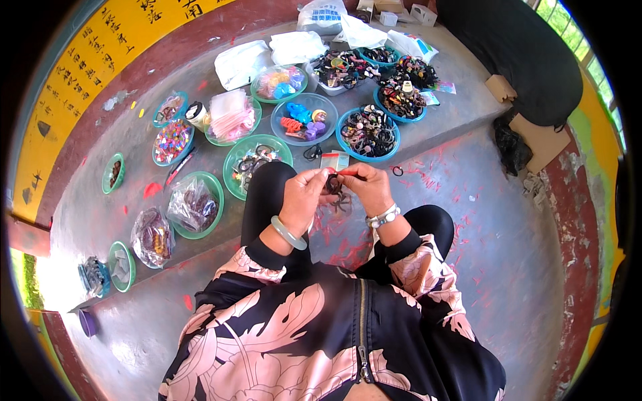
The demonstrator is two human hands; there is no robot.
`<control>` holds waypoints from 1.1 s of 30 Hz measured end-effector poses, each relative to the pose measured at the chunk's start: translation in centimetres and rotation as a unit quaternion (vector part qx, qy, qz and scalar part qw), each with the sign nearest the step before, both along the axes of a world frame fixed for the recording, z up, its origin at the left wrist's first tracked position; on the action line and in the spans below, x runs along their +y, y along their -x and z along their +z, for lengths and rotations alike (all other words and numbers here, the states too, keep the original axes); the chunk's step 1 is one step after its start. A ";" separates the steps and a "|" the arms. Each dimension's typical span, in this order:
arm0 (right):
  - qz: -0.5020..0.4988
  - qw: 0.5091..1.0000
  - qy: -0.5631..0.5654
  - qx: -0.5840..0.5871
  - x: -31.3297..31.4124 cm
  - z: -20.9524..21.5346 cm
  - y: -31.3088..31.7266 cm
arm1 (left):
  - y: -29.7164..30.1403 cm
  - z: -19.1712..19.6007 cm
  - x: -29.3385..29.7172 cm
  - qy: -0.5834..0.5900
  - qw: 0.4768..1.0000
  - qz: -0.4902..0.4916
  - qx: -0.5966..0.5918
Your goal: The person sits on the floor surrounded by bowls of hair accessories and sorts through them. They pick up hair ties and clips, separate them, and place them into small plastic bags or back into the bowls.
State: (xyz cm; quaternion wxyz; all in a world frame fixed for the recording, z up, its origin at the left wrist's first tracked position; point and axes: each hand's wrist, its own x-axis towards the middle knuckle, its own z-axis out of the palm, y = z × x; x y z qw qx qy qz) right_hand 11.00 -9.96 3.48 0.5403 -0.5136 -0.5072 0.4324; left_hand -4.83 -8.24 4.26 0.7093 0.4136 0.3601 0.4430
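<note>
My left hand (302, 198), with a pale bangle at its wrist, is closed in a pinch on a small bundle of dark hair ties (336, 190). The loops hang down between my two hands, above the floor. My right hand (372, 192), with beaded bracelets at its wrist, pinches a thin red strip (350, 173) at the top of the bundle. Both sets of fingertips nearly meet there; the exact wrap of the strip is too small to tell. Just beyond my fingers lies a small printed card (334, 160), with a dark hair tie (398, 171) to its right.
Ahead on a raised ledge stand a blue basin of hair ties (369, 158), a clear bowl of colourful pieces (294, 138) and a green basin of hair ties (228, 175). Bagged items (152, 237) sit to the left. Red scraps (438, 200) litter the floor. A black bag (513, 147) lies right.
</note>
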 end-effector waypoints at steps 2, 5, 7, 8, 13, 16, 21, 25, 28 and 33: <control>-0.015 1.000 0.004 0.013 -1.2 -0.1 0.8 | 0.6 0.0 -0.9 0.017 1.000 -0.016 -0.019; -0.008 0.999 0.006 0.031 -2.6 -0.6 1.6 | 1.7 1.0 -2.1 0.025 0.997 -0.058 -0.045; 0.013 0.997 0.027 0.070 -3.5 -0.5 2.0 | 2.5 1.0 -2.8 0.013 0.996 -0.084 -0.039; 0.024 0.995 0.038 0.087 -4.0 -0.3 2.2 | 2.9 0.9 -3.2 0.018 0.995 -0.086 -0.046; 0.058 0.992 0.059 0.097 -5.8 0.9 3.4 | 4.6 0.3 -4.3 0.081 0.988 -0.093 -0.093; 0.060 0.995 0.032 0.071 -6.4 1.4 4.4 | 5.4 0.4 -4.7 0.106 0.980 -0.093 -0.138; 0.056 0.993 0.023 0.102 -6.7 2.3 5.4 | 6.3 1.6 -5.3 0.080 0.985 -0.066 -0.135; 0.051 0.989 0.020 0.136 -7.0 2.7 6.1 | 6.5 1.8 -5.6 0.044 0.995 -0.050 -0.079; 0.056 0.986 0.040 0.150 -7.2 2.6 6.1 | 6.4 2.2 -5.5 -0.004 0.999 -0.044 -0.021; 0.042 0.985 0.044 0.161 -6.9 1.7 5.6 | 6.0 2.0 -5.7 -0.067 0.997 -0.040 0.022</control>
